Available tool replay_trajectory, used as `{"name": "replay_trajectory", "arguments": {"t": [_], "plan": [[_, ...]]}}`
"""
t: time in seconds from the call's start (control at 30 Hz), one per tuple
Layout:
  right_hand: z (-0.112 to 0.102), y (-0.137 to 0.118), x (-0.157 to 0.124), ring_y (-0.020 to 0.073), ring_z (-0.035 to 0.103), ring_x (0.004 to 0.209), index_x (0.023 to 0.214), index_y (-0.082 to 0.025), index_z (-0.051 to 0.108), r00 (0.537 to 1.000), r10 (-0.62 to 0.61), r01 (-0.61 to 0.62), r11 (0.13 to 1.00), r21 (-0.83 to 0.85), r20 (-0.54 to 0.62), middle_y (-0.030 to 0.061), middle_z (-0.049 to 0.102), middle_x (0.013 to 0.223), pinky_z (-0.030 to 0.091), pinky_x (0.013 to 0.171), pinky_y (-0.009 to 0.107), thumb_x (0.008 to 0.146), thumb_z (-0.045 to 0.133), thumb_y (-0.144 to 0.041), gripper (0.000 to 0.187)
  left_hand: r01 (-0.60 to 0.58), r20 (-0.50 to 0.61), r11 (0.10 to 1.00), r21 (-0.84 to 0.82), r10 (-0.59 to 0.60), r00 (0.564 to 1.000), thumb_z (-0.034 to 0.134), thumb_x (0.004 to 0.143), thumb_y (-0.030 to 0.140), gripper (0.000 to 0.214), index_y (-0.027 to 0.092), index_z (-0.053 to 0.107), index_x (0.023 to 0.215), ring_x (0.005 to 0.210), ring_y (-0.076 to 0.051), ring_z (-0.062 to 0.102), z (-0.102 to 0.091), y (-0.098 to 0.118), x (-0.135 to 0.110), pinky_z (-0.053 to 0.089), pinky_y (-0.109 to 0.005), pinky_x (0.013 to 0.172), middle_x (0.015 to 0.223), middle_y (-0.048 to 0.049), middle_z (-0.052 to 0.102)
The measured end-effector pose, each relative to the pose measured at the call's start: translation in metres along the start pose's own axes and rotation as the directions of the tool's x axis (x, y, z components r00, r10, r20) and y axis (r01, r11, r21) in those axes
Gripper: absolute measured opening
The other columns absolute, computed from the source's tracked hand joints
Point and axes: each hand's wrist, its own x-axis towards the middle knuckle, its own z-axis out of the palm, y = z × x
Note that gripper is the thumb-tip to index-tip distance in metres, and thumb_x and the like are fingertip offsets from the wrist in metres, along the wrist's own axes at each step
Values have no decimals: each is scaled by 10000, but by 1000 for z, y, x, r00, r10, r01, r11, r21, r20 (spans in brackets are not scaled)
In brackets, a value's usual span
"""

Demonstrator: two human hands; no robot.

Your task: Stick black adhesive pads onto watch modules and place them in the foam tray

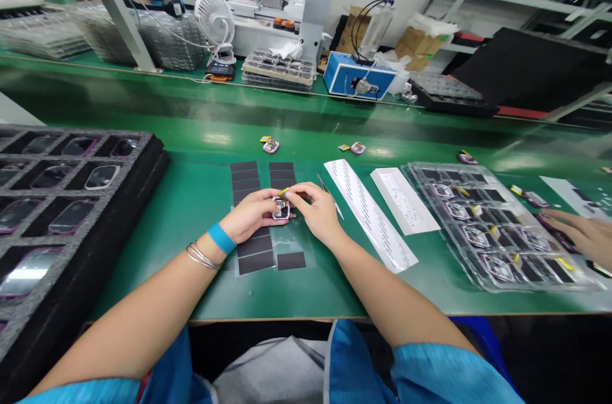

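Note:
My left hand (249,216) is closed around the edge of a small open smartwatch housing (281,209), whose inner electronics face up. A yellow-edged battery piece (284,192) stands tilted at the housing's top. My right hand (313,208) pinches at that piece with thumb and forefinger; the fingertips partly hide it. Below both hands lie clear sheets with rows of black adhesive pieces (255,254). Tweezers (331,197) lie just right of my right hand, beside a long white label strip (368,216).
A foam tray (157,148) of watch parts stands left. Two housings (271,146) (357,148) with batteries lie ahead. Right are a white box (404,200), a clear tray (471,280) of housings and a co-worker's hand (586,235). A fan (215,15) and blue machine (358,76) stand behind.

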Motion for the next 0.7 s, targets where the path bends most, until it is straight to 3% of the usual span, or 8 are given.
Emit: {"name": "replay_trajectory", "arguments": {"t": [0.2, 0.27, 0.4, 0.53, 0.6, 0.7], "plan": [[0, -8, -4, 156, 643, 769, 818, -211, 699, 993, -118, 113, 981, -157, -21, 19, 707, 830, 496, 739, 282, 797, 628, -270, 95, -22, -48, 998, 64, 25, 999, 676, 656, 88, 224, 139, 567, 844, 656, -179, 678, 1, -5, 3, 554, -302, 616, 717, -39, 669], [1, -10, -6, 159, 650, 773, 823, -224, 702, 980, -201, 194, 952, -238, -6, 9, 719, 832, 484, 820, 325, 803, 629, -257, 83, -21, -70, 999, 47, 24, 997, 647, 681, 84, 179, 132, 589, 844, 636, -167, 669, 1, -4, 2, 557, -294, 600, 700, -38, 661], [0, -10, -10, 153, 637, 777, 881, -250, 703, 904, -404, 420, 785, -455, 139, -8, 725, 875, 323, 1043, 451, 854, 570, -218, 139, -11, -94, 994, -113, 0, 996, 532, 709, 18, 242, 99, 639, 910, 668, -141, 656, 0, 0, 1, 568, -318, 702, 730, -53, 663], [1, -6, -12, 158, 604, 859, 932, -254, 694, 863, -427, 501, 649, -572, 270, 12, 699, 1003, 225, 1094, 494, 883, 519, -180, 196, -10, -92, 974, -224, -11, 996, 466, 742, 22, 296, 74, 643, 973, 754, -154, 661, -3, 2, 1, 557, -334, 775, 833, -99, 684], [2, -4, -11, 158, 590, 907, 893, -244, 696, 871, -410, 490, 679, -547, 271, 20, 682, 1024, 263, 1083, 475, 870, 540, -173, 173, -33, -91, 984, -176, 18, 996, 530, 754, 62, 268, 86, 646, 994, 777, -152, 659, -3, 2, 1, 555, -314, 779, 880, -100, 690], [2, -3, -9, 163, 564, 1000, 847, -203, 687, 924, -336, 382, 828, -411, 182, 47, 640, 1026, 404, 1001, 377, 807, 625, -180, 78, -83, -40, 995, -56, 81, 996, 660, 704, 118, 316, 131, 654, 1020, 855, -152, 653, -5, 0, 0, 545, -274, 804, 995, -90, 690]]}}
